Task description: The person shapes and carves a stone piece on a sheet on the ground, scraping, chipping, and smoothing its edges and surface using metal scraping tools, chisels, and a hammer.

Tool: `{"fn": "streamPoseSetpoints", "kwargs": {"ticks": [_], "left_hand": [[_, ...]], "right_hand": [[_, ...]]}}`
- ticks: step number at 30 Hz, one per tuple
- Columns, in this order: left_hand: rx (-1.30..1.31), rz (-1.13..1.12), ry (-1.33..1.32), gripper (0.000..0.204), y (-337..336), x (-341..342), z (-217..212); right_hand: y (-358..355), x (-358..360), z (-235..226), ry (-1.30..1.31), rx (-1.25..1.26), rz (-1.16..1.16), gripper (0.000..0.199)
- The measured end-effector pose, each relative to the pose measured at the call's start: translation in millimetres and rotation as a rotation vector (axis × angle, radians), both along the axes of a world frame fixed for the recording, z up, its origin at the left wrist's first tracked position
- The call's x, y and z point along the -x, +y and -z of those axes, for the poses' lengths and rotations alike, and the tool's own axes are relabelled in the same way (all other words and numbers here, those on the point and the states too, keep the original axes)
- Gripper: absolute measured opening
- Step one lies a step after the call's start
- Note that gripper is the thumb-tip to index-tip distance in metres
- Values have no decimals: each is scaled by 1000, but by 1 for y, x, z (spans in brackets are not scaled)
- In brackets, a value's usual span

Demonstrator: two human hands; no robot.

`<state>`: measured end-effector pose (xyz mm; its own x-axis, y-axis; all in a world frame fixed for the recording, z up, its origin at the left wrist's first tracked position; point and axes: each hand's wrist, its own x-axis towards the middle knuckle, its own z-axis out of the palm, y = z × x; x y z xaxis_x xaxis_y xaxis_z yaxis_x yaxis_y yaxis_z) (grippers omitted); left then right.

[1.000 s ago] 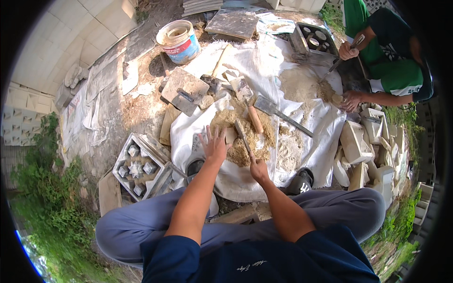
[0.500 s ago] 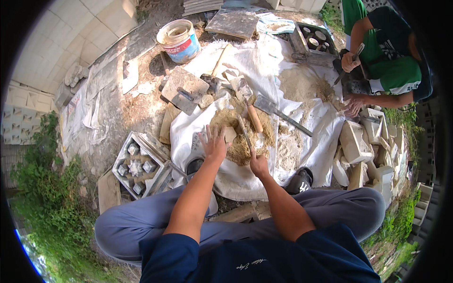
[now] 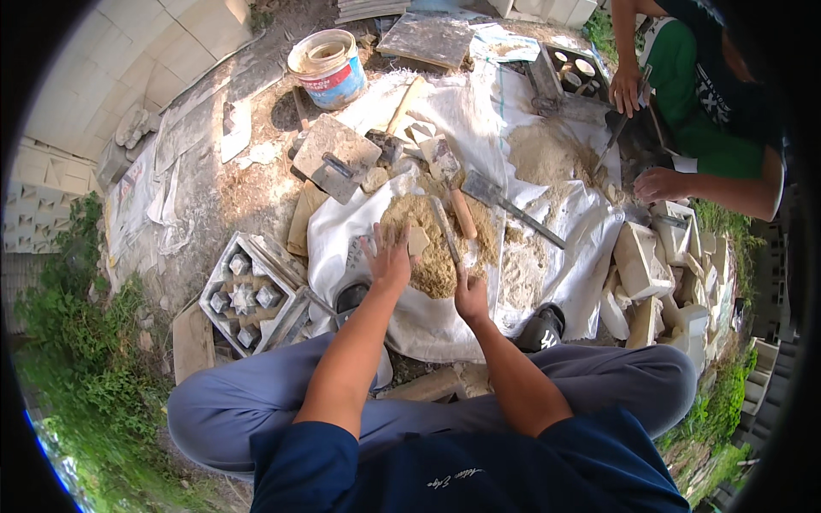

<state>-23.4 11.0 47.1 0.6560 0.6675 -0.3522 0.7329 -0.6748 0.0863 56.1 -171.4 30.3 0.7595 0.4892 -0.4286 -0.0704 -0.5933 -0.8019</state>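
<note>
Near the middle of the frame the person's left hand (image 3: 389,261) lies flat with fingers spread wide on the edge of a heap of tan sandy mix (image 3: 436,244) piled on a white woven sack sheet (image 3: 556,214). The right hand (image 3: 470,297), just right of it, is closed around the lower end of a thin grey metal blade (image 3: 446,232) that runs up into the heap. A trowel with a brown wooden handle (image 3: 462,212) lies just beside it on the heap. In the upper middle stands a white plastic bucket with a red and blue band (image 3: 325,67). At the lower left sits a grey square mould with star-shaped cells (image 3: 244,295). At the upper right another person's hands work over a second sandy patch.
</note>
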Motion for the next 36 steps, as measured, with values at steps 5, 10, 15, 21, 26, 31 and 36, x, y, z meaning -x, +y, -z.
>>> {"fn": "streamPoseSetpoints", "kwargs": {"ticks": [5, 10, 15, 21, 26, 31, 36], "left_hand": [[13, -2, 8, 81, -9, -10, -6], [43, -29, 30, 79, -3, -2, -6], [39, -28, 25, 79, -3, -4, -7], [65, -25, 29, 80, -6, -9, -9], [60, -38, 20, 80, -3, -1, -4], [34, -23, 15, 81, -3, -3, -3], [24, -23, -1, 82, -4, -5, -4]], "right_hand": [[-18, -3, 47, -48, 337, 26, 85], [-4, -2, 4, 41, 194, -47, 85], [-1, -1, -2, -30, -243, -2, 74], [-20, -2, 29, 17, 357, -64, 87], [-5, -4, 6, 90, 271, -18, 88], [5, -12, -20, 43, -135, 61, 79], [-13, 2, 9, -172, -184, 32, 72]]}}
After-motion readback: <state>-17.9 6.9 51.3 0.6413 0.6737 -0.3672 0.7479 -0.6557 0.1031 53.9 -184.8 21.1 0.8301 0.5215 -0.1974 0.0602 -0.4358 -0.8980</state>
